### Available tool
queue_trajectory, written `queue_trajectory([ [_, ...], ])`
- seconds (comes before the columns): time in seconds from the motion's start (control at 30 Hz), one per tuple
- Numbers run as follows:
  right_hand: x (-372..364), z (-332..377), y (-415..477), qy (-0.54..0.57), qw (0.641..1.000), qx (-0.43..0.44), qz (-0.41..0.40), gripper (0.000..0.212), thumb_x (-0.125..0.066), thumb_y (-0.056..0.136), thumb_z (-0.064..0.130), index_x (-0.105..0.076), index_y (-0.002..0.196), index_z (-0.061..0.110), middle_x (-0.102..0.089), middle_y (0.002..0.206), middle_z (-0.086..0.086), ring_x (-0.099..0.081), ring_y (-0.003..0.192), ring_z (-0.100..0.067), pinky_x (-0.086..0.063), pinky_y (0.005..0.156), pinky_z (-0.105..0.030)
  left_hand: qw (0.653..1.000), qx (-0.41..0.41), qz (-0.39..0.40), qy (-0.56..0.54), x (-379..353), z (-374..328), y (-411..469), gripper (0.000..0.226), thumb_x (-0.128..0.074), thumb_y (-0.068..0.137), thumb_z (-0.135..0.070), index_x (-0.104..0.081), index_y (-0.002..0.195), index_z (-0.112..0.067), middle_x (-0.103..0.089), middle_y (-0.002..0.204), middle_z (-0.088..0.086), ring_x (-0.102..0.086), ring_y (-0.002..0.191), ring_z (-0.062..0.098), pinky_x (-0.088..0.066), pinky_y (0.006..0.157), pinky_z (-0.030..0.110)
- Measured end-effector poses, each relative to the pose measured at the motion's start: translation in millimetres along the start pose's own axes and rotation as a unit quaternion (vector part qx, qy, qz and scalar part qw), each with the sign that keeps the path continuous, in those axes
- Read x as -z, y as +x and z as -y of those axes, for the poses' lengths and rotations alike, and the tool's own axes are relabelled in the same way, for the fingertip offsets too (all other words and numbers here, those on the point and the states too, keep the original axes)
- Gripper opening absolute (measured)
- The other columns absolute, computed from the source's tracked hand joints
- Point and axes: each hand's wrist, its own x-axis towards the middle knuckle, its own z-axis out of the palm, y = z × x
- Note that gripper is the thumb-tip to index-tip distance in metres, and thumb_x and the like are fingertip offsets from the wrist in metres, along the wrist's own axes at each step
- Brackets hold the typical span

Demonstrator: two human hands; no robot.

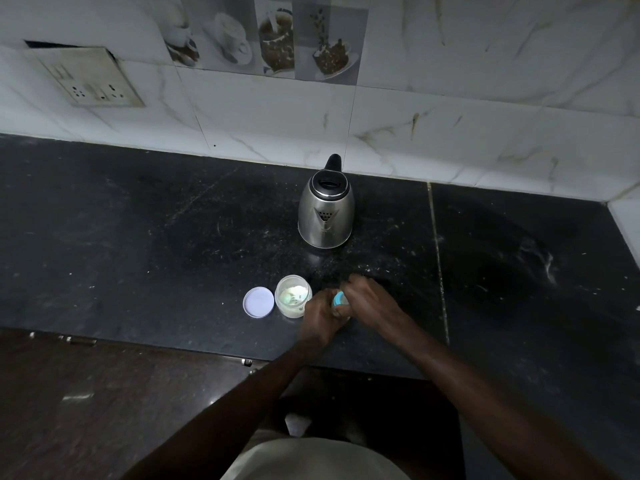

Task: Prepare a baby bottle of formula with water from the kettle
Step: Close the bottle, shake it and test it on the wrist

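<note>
A baby bottle with a light-blue collar stands near the front of the dark counter, mostly hidden between my hands. My left hand grips its body from the left. My right hand wraps over its top, fingers curled round the blue collar. Just left of the bottle stands an open clear jar of pale formula powder with a scoop inside. The jar's white lid lies flat beside it. A steel kettle with a black lid and handle stands farther back, spout towards me.
The black stone counter runs to a white marble-tiled wall with a socket plate at the upper left. A seam crosses the counter right of the kettle. A dark cabinet front lies below the counter edge.
</note>
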Motion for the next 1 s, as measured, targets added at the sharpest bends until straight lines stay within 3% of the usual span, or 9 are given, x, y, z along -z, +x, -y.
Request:
queue_trajectory([
  [0.23, 5.7, 0.0, 3.0, -0.033, 0.999, -0.019, 0.029, 0.049, -0.066, 0.096, 0.049, -0.067, 0.118, 0.005, -0.065, 0.118, -0.016, -0.067, 0.106, -0.033, -0.051, 0.085, -0.040, 1.000, 0.007, -0.002, -0.009, 1.2, -0.3, -1.7, 0.040, -0.089, 0.078, -0.018, -0.063, 0.102, -0.035, -0.072, 0.095, -0.013, -0.066, 0.090, -0.010, -0.044, 0.072, 0.008],
  [0.37, 1.9, -2.0, 0.3, 0.028, 0.999, 0.020, 0.032, 0.038, -0.075, 0.090, 0.026, -0.063, 0.123, 0.013, -0.058, 0.118, -0.010, -0.068, 0.101, -0.032, -0.056, 0.084, -0.043, 0.999, 0.006, -0.005, -0.032, 0.5, -3.5, -1.9, 0.039, -0.094, 0.076, -0.009, -0.065, 0.102, -0.018, -0.069, 0.092, -0.012, -0.066, 0.087, -0.015, -0.046, 0.070, 0.007],
  [0.47, 1.9, -6.2, -2.6, 0.065, 0.997, 0.041, 0.029, 0.032, -0.073, 0.089, 0.019, -0.065, 0.120, 0.014, -0.058, 0.112, -0.008, -0.067, 0.097, -0.029, -0.056, 0.082, -0.045, 0.999, 0.011, -0.005, -0.036, -0.5, 0.1, -0.8, 0.041, -0.096, 0.074, -0.014, -0.066, 0.101, -0.022, -0.072, 0.093, -0.011, -0.068, 0.089, -0.010, -0.045, 0.070, 0.007],
  [0.6, 4.2, -15.3, -3.9, 0.070, 0.994, 0.079, 0.018, 0.034, -0.073, 0.084, 0.020, -0.065, 0.117, 0.014, -0.056, 0.108, -0.004, -0.063, 0.092, -0.021, -0.053, 0.079, -0.038, 1.000, 0.011, -0.010, -0.028, -0.3, 1.2, -0.4, 0.042, -0.096, 0.073, -0.020, -0.065, 0.099, -0.026, -0.071, 0.091, -0.011, -0.068, 0.090, -0.010, -0.044, 0.071, 0.006],
  [0.73, 0.0, -22.8, -4.3, 0.069, 0.990, 0.123, 0.012, 0.034, -0.059, 0.079, 0.028, -0.065, 0.112, 0.021, -0.054, 0.104, 0.002, -0.059, 0.084, -0.014, -0.051, 0.074, -0.032, 1.000, 0.005, -0.016, -0.025, -2.7, 2.6, 0.0, 0.038, -0.096, 0.073, -0.021, -0.066, 0.096, -0.020, -0.072, 0.090, -0.008, -0.069, 0.088, -0.007, -0.046, 0.070, 0.008],
  [0.9, 1.4, -24.8, -2.3, 0.070, 0.992, 0.099, 0.016, 0.036, -0.075, 0.078, 0.019, -0.068, 0.114, 0.018, -0.057, 0.102, 0.000, -0.060, 0.085, -0.015, -0.052, 0.076, -0.035, 1.000, -0.001, -0.012, -0.020, -0.2, -3.1, -1.5, 0.043, -0.095, 0.073, -0.010, -0.063, 0.099, -0.024, -0.066, 0.089, -0.016, -0.064, 0.090, -0.019, -0.043, 0.072, 0.003],
  [1.0, 5.1, -21.3, -3.4, 0.063, 0.995, 0.072, 0.029, 0.037, -0.078, 0.081, 0.024, -0.067, 0.114, 0.013, -0.059, 0.105, -0.004, -0.062, 0.089, -0.019, -0.049, 0.076, -0.030, 1.000, -0.002, -0.011, -0.016, 0.6, -0.5, -0.8, 0.039, -0.094, 0.075, -0.017, -0.068, 0.103, -0.024, -0.072, 0.095, -0.013, -0.067, 0.093, -0.013, -0.045, 0.074, 0.005],
])
